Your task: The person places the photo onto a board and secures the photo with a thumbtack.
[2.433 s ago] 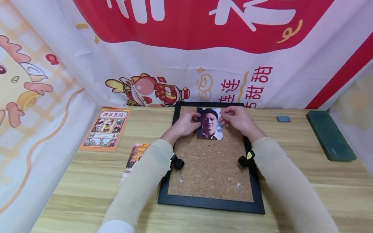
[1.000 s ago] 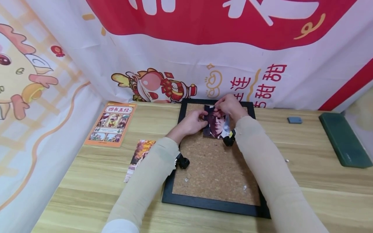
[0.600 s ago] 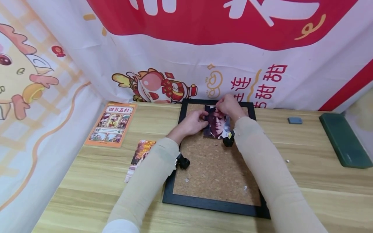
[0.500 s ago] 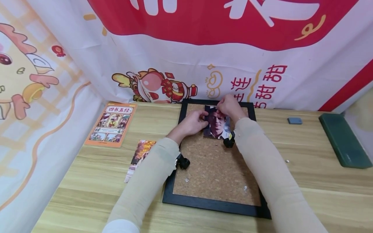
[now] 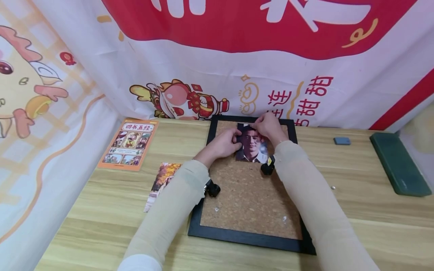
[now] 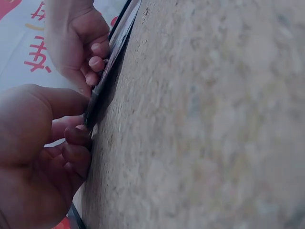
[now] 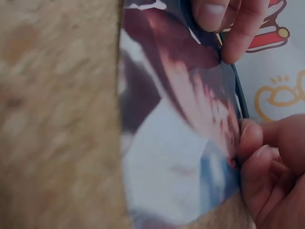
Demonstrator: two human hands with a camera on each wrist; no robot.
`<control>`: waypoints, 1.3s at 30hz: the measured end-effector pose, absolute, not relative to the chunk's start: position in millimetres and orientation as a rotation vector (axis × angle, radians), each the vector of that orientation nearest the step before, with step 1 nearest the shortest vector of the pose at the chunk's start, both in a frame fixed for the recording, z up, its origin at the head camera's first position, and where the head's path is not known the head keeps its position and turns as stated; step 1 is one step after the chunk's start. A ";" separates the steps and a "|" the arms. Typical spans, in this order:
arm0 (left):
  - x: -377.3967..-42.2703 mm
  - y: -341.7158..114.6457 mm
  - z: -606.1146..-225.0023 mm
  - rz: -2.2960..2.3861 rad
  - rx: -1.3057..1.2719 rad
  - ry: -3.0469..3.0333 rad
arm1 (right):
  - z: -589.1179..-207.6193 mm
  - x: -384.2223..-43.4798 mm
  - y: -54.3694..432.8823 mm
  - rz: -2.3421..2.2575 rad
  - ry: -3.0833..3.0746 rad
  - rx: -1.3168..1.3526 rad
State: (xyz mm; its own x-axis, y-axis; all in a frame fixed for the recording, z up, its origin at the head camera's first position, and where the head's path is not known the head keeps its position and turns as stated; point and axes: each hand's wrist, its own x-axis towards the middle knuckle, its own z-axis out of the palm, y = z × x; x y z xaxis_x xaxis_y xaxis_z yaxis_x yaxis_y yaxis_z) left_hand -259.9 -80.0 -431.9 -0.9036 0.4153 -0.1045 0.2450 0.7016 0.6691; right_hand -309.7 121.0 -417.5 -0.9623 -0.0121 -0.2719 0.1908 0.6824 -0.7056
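A portrait photo lies against the upper part of a black-framed cork board. My left hand pinches the photo's left edge between thumb and fingers. At its top edge, my right hand has its fingers curled and the thumb and finger tips brought together. In the right wrist view those tips meet at the border of the glossy photo; whether something small sits between them is hidden. Seen from the left wrist, the photo is nearly edge-on, slightly off the cork.
Two small clear pieces, like pushpins, sit low on the cork. Left lie an orange comic-style booklet and an autumn-coloured photo, partly under my sleeve. Right are a blue block, a green case and a tiny shiny bit.
My right hand has moved from the photo's right edge to its top edge, and its fingertips shifted slightly in the last half second. My left hand stays at the left edge.
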 end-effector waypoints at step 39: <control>-168.5 -197.2 -392.7 1.126 0.366 2.669 | -380.4 -197.5 201.3 -1.157 2.725 -0.280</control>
State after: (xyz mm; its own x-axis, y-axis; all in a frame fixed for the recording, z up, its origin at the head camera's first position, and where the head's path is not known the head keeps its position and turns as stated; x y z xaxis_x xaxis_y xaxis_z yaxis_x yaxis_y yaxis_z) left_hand -168.5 -197.2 -392.7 -0.9444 0.3114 -0.1058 0.1415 0.6752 0.7240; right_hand -197.5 201.3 -380.4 -0.9683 -0.2364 -0.0808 -0.1061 0.6818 -0.7238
